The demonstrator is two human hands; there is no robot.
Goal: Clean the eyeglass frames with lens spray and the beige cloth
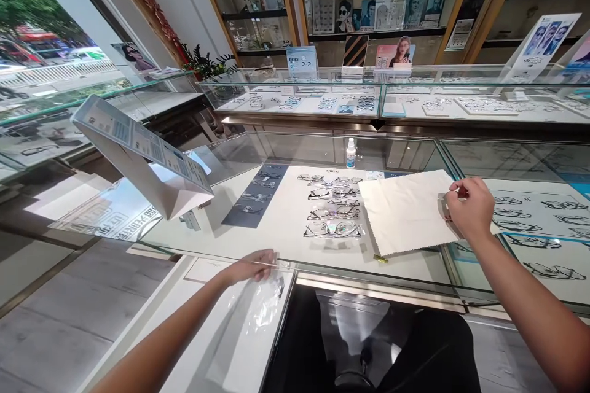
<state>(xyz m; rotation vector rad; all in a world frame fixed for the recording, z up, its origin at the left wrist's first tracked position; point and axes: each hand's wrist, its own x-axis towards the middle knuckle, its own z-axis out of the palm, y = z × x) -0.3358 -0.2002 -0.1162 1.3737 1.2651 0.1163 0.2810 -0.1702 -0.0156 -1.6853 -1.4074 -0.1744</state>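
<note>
1. The left hand (251, 265) is at the front edge of the glass counter (271, 230). Its fingers are almost closed and appear to have hold of a clear bag (267, 313), which hangs over the pulled-out drawer (239, 362).
2. The right hand (470, 202) is curled, with only a small opening between thumb and fingers, at the right edge of the cloth (408, 212). I cannot tell if it grips this cloth or something small.
3. The cloth lies on the right part of the counter top, with its near left corner close to the front edge.
4. If the cloth were pulled quickly toward the front edge, it could sweep the small yellow-green piece (380, 259), just beside that corner, down to the floor.
5. The bag looks thin and slippery, so with a loose pinch it could drop into the drawer; if the drawer were pushed in, the bag could be caught.
6. The spray bottle (351, 155) stands near the far edge; a wide movement of the cloth could perhaps knock it over.
7. Hidden or unclear: the underside of the cloth, so anything below it; the left fingertips, partly lost among reflections; the content of the bag; and a bit of dark red (461, 192) at the right fingers. The eyeglass frames (332, 230) seem to be under the glass, but glare makes this uncertain.
</note>
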